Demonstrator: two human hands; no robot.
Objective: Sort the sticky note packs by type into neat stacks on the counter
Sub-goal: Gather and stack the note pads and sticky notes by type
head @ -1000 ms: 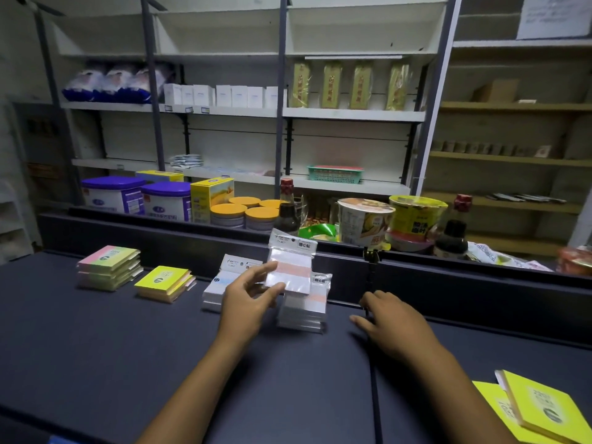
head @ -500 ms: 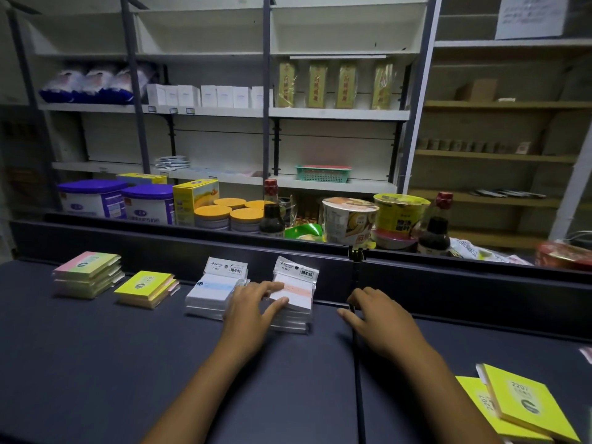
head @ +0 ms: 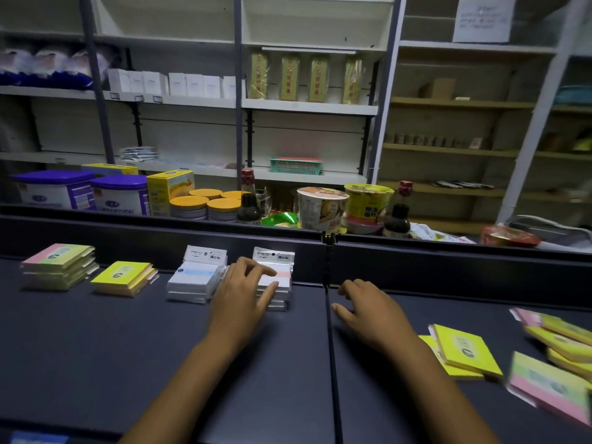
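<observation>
Step in hand: you are settling a pink-banded sticky note pack point(head: 278, 278) onto the pink-banded stack point(head: 275, 298) at the far middle of the table point(head: 96, 363).
Left hand point(head: 238, 291): it lies on the left part of that stack's top, fingers fairly straight and spread, thumb stretched along the near edge; it presses the top pack and does not curl round it.
Right hand point(head: 368, 307): it hovers low over the table just right of the seam, fingers loosely bent, holding nothing.
Sorted so far: 4 stacks stand in a row along the far edge. From the left: pink-and-green packs point(head: 59, 265), yellow pads point(head: 123, 278), blue-banded bagged packs point(head: 197, 280), then the pink-banded stack.
Left to sort: 2 yellow pads point(head: 463, 354) lie overlapped at the near right, and a loose, blurred heap of pink-and-green and yellow packs point(head: 557, 357) lies further right.
Progress: I judge it roughly halfway, since the right side is unsorted.
Next move: square the top pack with the ones below, then send your right hand to the 2 yellow pads and carry them across to the yellow stack.
Look of the packs: the banded ones are white pads in clear bags with white header cards printed in black, likely slippery. The yellow stack sits slightly fanned, so it wants straightening.
</observation>
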